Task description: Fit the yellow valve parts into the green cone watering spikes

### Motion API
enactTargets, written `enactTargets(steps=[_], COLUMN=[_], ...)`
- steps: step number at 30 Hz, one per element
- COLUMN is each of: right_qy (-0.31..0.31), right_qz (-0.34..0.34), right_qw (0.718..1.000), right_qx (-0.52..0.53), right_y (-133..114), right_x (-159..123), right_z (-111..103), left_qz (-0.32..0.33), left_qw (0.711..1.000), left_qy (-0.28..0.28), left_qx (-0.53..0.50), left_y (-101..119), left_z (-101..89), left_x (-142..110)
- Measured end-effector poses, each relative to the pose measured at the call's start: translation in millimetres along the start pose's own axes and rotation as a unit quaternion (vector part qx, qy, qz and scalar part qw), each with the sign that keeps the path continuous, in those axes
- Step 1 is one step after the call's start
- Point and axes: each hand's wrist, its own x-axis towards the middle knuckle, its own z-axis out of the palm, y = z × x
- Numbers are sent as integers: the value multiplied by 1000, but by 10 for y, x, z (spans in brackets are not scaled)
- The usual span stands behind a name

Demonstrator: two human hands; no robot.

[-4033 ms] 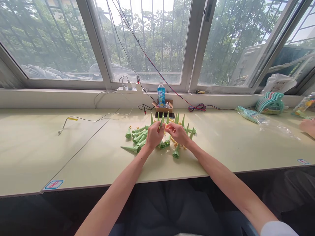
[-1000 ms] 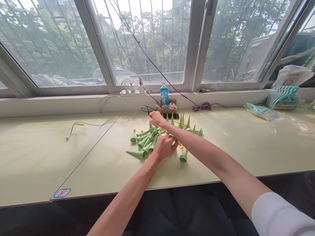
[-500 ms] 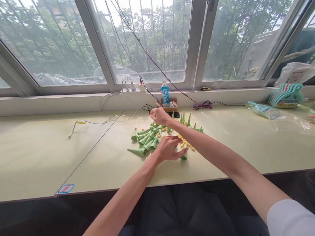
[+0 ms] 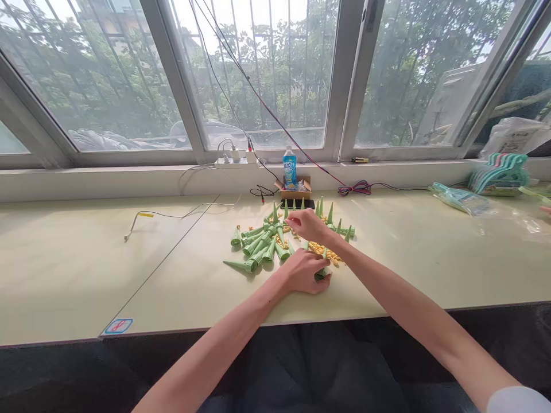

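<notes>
My left hand (image 4: pixel 306 271) rests low over the near side of the pile, its fingers closed round a green plastic cone-shaped spike (image 4: pixel 321 274) near the table's front. Above the middle of the pile is my right hand (image 4: pixel 306 225), fingertips pinched together; whatever they may hold is too small to make out. More green spikes (image 4: pixel 260 244) lie heaped to the left of my hands, and several stand point-up behind. Small yellow plastic pieces (image 4: pixel 327 252) are scattered between the two hands and partly hidden by them.
Behind the pile lies a dark phone (image 4: pixel 297 203), with a blue bottle (image 4: pixel 290 169) in a small cardboard box (image 4: pixel 297 194). Cables (image 4: pixel 355 187) run along the back. At the right are teal hangers (image 4: pixel 499 175) and plastic packets (image 4: pixel 458 198), with part of another person's hand at the edge.
My right hand has moved from the back of the pile toward me and to the right. My left fingers have closed round the near green spike.
</notes>
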Motion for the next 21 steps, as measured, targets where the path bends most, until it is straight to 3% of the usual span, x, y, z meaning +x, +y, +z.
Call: enactTargets(steps=[10,21], right_qy=[131,136], right_qz=[52,65], right_qw=[989,987], right_qx=[37,46], right_y=[99,97], right_x=[-243,-294], right_z=[-41,-52], left_qz=[-25,-139], left_qw=[986,953], left_qy=[162,269], left_qx=[-20,0], left_y=[-73,-250], left_z=[-19,17], left_x=[31,38])
